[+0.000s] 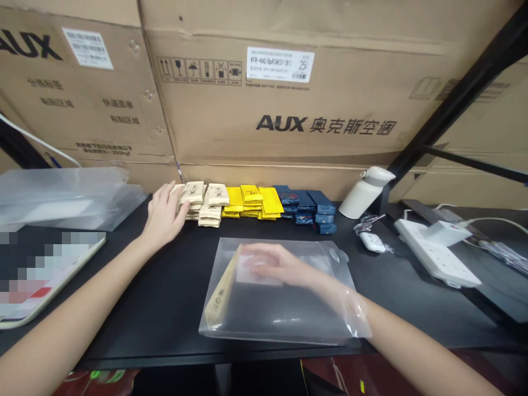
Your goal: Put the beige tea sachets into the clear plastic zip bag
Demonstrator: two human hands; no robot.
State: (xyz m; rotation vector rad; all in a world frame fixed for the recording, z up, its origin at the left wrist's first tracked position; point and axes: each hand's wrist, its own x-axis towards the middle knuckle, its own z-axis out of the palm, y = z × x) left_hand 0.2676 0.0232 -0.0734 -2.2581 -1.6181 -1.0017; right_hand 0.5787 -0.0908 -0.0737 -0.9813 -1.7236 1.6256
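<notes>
The left hand (pixel 165 212) is placed at the left end of a row of packets, where small, flat, beige packets with dark lettering (pixel 193 192) are stacked. Its thumb and fingers are spread across the stack's end; whether a packet is clamped between them cannot be told.

The right hand (pixel 280 264) is inserted into a clear, flexible plastic pouch (pixel 297 316), which is laid on the black tabletop (pixel 157 297). Its fingers are seen bent, with a gap left between thumb and index finger; through the cloudy plastic, it cannot be told whether anything is gripped. At the pouch's left side, a long beige packet with dark characters (pixel 218 300) is enclosed, slanted, near the fingertips.

Beside the beige stack, glossy yellow packets (pixel 253 201) are piled, followed by dark blue packets (pixel 305 203). To the right of these, a cream, cylindrical flask (pixel 363 192) is stood before the large brown cardboard boxes (pixel 214 126).
</notes>
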